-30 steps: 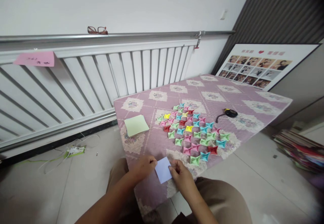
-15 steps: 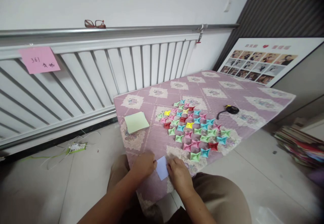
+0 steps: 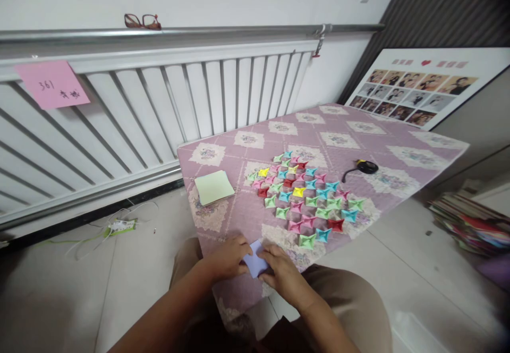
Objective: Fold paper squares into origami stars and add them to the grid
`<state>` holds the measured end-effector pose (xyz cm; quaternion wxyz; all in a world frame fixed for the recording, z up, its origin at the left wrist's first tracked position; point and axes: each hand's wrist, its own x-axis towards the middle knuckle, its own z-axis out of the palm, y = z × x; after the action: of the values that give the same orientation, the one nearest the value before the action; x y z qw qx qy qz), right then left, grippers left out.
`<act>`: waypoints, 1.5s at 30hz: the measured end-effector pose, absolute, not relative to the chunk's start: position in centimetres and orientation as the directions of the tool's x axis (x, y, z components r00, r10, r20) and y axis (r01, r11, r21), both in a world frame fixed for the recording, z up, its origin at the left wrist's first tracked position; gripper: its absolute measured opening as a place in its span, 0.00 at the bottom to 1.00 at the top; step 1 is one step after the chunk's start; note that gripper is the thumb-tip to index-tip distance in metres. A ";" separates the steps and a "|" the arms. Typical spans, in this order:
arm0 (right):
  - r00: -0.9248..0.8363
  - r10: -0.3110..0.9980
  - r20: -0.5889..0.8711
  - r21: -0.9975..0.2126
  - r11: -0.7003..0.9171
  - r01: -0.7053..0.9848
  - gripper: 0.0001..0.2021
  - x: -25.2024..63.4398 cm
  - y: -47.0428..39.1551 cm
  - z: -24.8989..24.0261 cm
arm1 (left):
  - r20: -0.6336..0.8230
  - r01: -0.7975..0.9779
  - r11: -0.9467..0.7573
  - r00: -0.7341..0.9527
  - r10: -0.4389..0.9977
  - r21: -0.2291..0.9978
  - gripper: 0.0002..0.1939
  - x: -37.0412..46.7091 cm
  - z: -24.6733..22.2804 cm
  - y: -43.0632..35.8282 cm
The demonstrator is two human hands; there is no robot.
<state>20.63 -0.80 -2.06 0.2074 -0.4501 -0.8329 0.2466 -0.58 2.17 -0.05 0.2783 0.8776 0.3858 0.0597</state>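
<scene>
Holds a small, square-cornered piece of lavender paper [image 3: 256,261] at the near end of a table [image 3: 239,217] spread with purple, floral-patterned cloth, pinching its left side in the half-closed left hand [image 3: 231,257] and its right side between the thumb and curled fingers of the right hand [image 3: 285,276]; on the cloth or just above, cannot tell which. Shows, just beyond, rows of small folded paper shapes [image 3: 298,192] in green, blue, pink, red and yellow, to the right of a stack of pale green paper sheets [image 3: 215,187]. Includes, farther right, a black rounded object with a yellow part and strap [image 3: 367,167]. Takes in, behind, a white ribbed radiator [image 3: 191,98] bearing a pink paper note [image 3: 53,84], brown-framed glasses [image 3: 142,22] on a metal pipe [image 3: 239,33], and a white photo board [image 3: 414,87] leaning at far right.
</scene>
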 end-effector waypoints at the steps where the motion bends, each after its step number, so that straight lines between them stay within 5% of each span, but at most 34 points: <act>1: -0.506 0.855 0.117 -0.606 0.465 0.645 0.23 20.7 -0.8 -2.0 | -0.102 0.629 -0.551 0.705 0.702 0.549 0.17 -0.7 0.0 2.2; 24: -0.503 0.854 0.134 -0.645 0.461 0.610 0.19 20.8 -0.6 -2.3 | -0.108 0.630 -0.522 0.691 0.714 0.575 0.14 -0.8 -0.8 2.4; 33: -0.499 0.851 0.163 -0.640 0.476 0.603 0.14 20.9 -0.6 -2.6 | -0.086 0.630 -0.550 0.697 0.712 0.548 0.23 -0.7 -0.8 2.2; 45: -0.474 0.857 0.201 -0.649 0.479 0.591 0.07 20.7 -0.9 -2.3 | -0.039 0.599 -0.569 0.707 0.706 0.564 0.10 -0.8 -0.6 2.1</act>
<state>20.72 -0.86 -2.31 0.2601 -0.4417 -0.8198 0.2554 -0.82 2.14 -0.64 0.2798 0.8804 0.3707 0.0958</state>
